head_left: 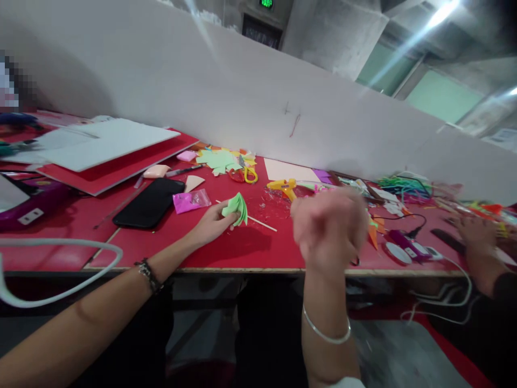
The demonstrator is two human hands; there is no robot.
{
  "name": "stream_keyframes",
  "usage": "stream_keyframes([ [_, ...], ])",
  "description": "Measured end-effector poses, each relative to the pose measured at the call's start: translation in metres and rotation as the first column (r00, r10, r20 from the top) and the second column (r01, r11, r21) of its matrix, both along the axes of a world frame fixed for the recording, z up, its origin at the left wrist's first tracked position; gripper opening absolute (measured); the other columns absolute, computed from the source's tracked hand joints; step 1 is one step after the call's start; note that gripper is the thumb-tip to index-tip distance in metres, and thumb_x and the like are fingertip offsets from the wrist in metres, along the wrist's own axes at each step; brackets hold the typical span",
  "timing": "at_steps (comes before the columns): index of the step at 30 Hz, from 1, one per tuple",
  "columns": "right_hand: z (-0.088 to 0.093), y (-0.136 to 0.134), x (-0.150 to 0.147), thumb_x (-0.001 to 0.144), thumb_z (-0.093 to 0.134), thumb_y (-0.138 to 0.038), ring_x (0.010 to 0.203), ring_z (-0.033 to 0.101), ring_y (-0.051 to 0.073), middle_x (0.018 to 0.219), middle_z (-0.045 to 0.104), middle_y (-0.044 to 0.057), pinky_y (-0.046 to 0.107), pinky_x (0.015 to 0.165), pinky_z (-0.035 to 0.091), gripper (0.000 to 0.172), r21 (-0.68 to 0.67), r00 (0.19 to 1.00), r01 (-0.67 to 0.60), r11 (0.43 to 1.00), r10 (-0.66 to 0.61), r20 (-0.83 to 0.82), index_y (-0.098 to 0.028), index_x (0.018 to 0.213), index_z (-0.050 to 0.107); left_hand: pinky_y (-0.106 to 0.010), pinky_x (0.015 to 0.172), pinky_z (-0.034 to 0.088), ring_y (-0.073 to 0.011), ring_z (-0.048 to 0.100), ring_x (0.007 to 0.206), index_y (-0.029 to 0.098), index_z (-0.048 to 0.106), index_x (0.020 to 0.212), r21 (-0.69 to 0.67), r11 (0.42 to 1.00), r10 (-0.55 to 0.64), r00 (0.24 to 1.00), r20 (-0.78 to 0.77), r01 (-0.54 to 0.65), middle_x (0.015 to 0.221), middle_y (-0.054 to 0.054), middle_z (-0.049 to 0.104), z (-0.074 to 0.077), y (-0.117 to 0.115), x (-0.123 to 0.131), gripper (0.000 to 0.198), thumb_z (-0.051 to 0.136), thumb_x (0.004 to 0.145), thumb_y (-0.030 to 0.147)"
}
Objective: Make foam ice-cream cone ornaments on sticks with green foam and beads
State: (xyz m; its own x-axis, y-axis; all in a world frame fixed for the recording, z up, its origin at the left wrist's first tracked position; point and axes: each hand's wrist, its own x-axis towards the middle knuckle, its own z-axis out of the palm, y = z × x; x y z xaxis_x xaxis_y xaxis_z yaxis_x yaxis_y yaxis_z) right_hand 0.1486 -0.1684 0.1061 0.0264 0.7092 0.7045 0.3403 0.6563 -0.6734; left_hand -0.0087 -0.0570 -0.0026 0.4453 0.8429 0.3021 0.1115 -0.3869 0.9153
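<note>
My left hand [216, 222] pinches a light-green folded paper piece [238, 207] with fanned layers, low over the red table [238, 250]. A thin pale stick [262, 223] sticks out on the right side of the paper; whether it is fixed to the paper I cannot tell. Raised nearer the camera is my right hand [329, 229], smeared by motion, its fingers curled in and hard to make out. Behind it lies a yellow glue gun [283, 187]. Yellow-handled scissors [249, 174] rest beside green paper cutouts [218, 160].
A black phone [149, 203] and a pink plastic packet [191, 201] lie left of my left hand. White boards [113, 141] are stacked at the left. Purple power strips [409, 245] and cables sit at the right, near another person's hand [476, 234]. A white partition [242, 91] stands behind.
</note>
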Motion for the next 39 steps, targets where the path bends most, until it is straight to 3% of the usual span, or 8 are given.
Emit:
stream_keyframes([
  [3, -0.019, 0.038, -0.007, 0.079, 0.047, -0.037, 0.057, 0.050, 0.008, 0.076, 0.055, 0.000, 0.022, 0.054, 0.043, 0.019, -0.041, 0.978, 0.151, 0.988, -0.143, 0.152, -0.021, 0.088, 0.052, -0.021, 0.059, 0.042, -0.0102, 0.050, 0.061, 0.014, 0.052, 0.083, 0.074, 0.997, -0.007, 0.999, -0.040, 0.010, 0.067, 0.002, 0.055, -0.003, 0.001, 0.000, 0.021, 0.046, 0.077, 0.033],
  [8, -0.054, 0.073, -0.013, 0.073, 0.053, -0.034, 0.068, 0.051, 0.011, 0.086, 0.056, 0.001, 0.024, 0.063, 0.041, 0.025, -0.226, 0.896, 0.111, 0.968, 0.001, 0.444, -0.020, 0.094, 0.053, -0.023, 0.061, 0.042, -0.0124, 0.052, 0.067, 0.014, 0.052, 0.083, 0.194, 0.980, -0.026, 0.996, -0.080, 0.041, 0.072, 0.000, 0.056, -0.007, 0.004, 0.001, 0.021, 0.044, 0.078, 0.032],
  [16, -0.068, 0.095, -0.001, 0.075, 0.049, -0.037, 0.060, 0.051, 0.010, 0.068, 0.056, -0.001, 0.021, 0.056, 0.039, 0.022, -0.331, 0.940, 0.084, 0.940, 0.036, 0.340, -0.016, 0.078, 0.055, -0.026, 0.069, 0.044, -0.0135, 0.055, 0.075, 0.016, 0.043, 0.107, 0.218, 0.976, 0.023, 0.994, -0.107, 0.001, 0.089, -0.004, 0.056, -0.003, 0.009, -0.002, 0.032, 0.045, 0.078, 0.030],
  [23, -0.089, 0.120, 0.033, 0.074, 0.049, -0.032, 0.065, 0.054, 0.012, 0.072, 0.060, 0.001, 0.023, 0.062, 0.040, 0.018, -0.264, 0.802, 0.434, 0.862, -0.236, 0.549, -0.016, 0.075, 0.057, -0.029, 0.074, 0.044, -0.0143, 0.056, 0.078, 0.014, 0.040, 0.113, 0.334, 0.933, 0.231, 0.935, -0.268, -0.135, 0.095, -0.007, 0.055, -0.006, 0.024, -0.015, 0.040, 0.045, 0.076, 0.028],
  [26, -0.104, 0.122, 0.042, 0.071, 0.052, -0.031, 0.071, 0.055, 0.015, 0.079, 0.062, 0.004, 0.026, 0.065, 0.040, 0.017, -0.270, 0.774, 0.474, 0.838, -0.251, 0.582, -0.016, 0.076, 0.058, -0.031, 0.080, 0.041, -0.0172, 0.054, 0.087, 0.014, 0.049, 0.103, 0.504, 0.829, 0.448, 0.828, -0.336, -0.244, 0.096, -0.008, 0.056, 0.004, 0.042, -0.031, 0.031, 0.042, 0.077, 0.030],
  [29, -0.109, 0.118, 0.052, 0.070, 0.053, -0.034, 0.075, 0.057, 0.015, 0.087, 0.062, 0.005, 0.025, 0.067, 0.042, 0.024, -0.284, 0.753, 0.517, 0.808, -0.271, 0.599, -0.017, 0.086, 0.058, -0.035, 0.083, 0.038, -0.0236, 0.050, 0.097, 0.013, 0.052, 0.103, 0.603, 0.711, 0.676, 0.588, -0.444, -0.363, 0.102, -0.013, 0.055, 0.020, 0.066, -0.048, 0.036, 0.040, 0.077, 0.035],
  [34, -0.103, 0.110, 0.080, 0.075, 0.044, -0.035, 0.077, 0.058, 0.014, 0.083, 0.064, 0.003, 0.025, 0.070, 0.042, 0.022, -0.286, 0.676, 0.666, 0.689, -0.395, 0.622, -0.019, 0.083, 0.058, -0.043, 0.084, 0.032, -0.0340, 0.043, 0.104, 0.005, 0.056, 0.101, 0.517, 0.783, 0.603, 0.220, -0.767, -0.347, 0.108, -0.022, 0.053, 0.030, 0.104, -0.058, 0.064, 0.041, 0.069, 0.057],
  [39, -0.093, 0.118, 0.103, 0.073, 0.046, -0.034, 0.087, 0.057, 0.021, 0.094, 0.060, 0.012, 0.030, 0.074, 0.040, 0.033, -0.264, 0.544, 0.811, 0.523, -0.506, 0.670, -0.013, 0.098, 0.052, -0.046, 0.080, 0.030, -0.0407, 0.042, 0.102, -0.002, 0.058, 0.100, 0.470, 0.785, 0.564, 0.152, -0.812, -0.404, 0.108, -0.028, 0.053, 0.013, 0.127, -0.061, 0.086, 0.040, 0.058, 0.071],
])
